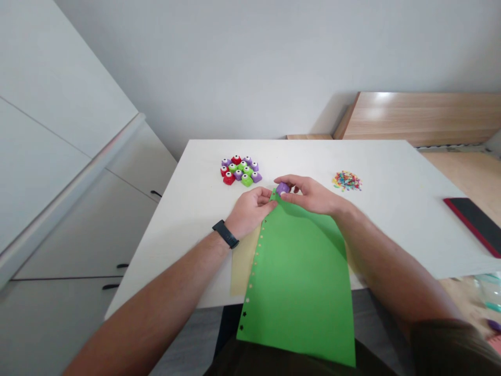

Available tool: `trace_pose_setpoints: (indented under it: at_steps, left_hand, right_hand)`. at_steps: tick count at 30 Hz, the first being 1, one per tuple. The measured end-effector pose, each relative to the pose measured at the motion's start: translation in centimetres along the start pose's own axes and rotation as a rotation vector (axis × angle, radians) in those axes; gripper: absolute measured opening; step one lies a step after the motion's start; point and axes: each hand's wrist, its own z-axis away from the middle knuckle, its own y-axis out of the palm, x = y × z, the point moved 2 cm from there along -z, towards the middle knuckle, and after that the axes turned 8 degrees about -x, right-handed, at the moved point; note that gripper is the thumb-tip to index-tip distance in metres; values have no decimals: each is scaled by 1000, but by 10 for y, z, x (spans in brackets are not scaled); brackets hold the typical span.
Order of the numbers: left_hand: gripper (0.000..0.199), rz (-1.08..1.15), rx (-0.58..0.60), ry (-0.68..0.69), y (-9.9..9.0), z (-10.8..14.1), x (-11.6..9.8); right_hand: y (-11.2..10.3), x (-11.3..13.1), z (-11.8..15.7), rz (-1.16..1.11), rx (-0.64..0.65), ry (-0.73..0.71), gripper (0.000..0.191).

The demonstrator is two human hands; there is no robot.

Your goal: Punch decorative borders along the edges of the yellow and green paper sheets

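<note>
A green sheet of paper (pixel 301 271) hangs over the table's near edge, with a column of small punched shapes down its left side. My left hand (pixel 253 209) pinches the sheet near its far left corner. At that far edge sits a purple craft punch (pixel 282 188), held between the thumb and fingers of my right hand (pixel 307 194). Under the green sheet lies a pale yellow sheet (pixel 243 266), mostly covered. Whether paper is inside the punch's slot I cannot tell.
Several red, green and purple craft punches (pixel 239 170) cluster at the back left of the white table (pixel 391 230). A heap of colourful paper bits (pixel 347 180) lies to the right. A dark tablet-like object with a red edge (pixel 475 222) rests at the far right.
</note>
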Motion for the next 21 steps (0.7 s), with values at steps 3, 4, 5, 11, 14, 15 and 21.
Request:
trace_pose_setpoints:
  at_steps: [3, 4, 5, 11, 14, 15, 21]
  left_hand:
    - [35, 7, -1, -22, 0, 0, 0]
    - [36, 14, 1, -28, 1, 0, 0]
    - [38, 24, 3, -33, 1, 0, 0]
    - [33, 34, -13, -33, 0, 0, 1]
    - [30, -3, -24, -10, 0, -1, 3]
    - [30, -28, -32, 3, -1, -1, 4]
    - [28, -63, -67, 35, -2, -1, 8]
  right_hand:
    - [2, -1, 2, -11, 14, 0, 40]
    - [2, -1, 2, -17, 26, 4, 38]
    - [3, -1, 2, -22, 35, 6, 36]
    - [-8, -8, 2, -72, -155, 54, 34]
    - [-22, -20, 6, -66, -311, 90, 36]
    - [-27, -25, 8, -58, -362, 107, 37]
    - [-74, -57, 37, -93, -595, 249, 47]
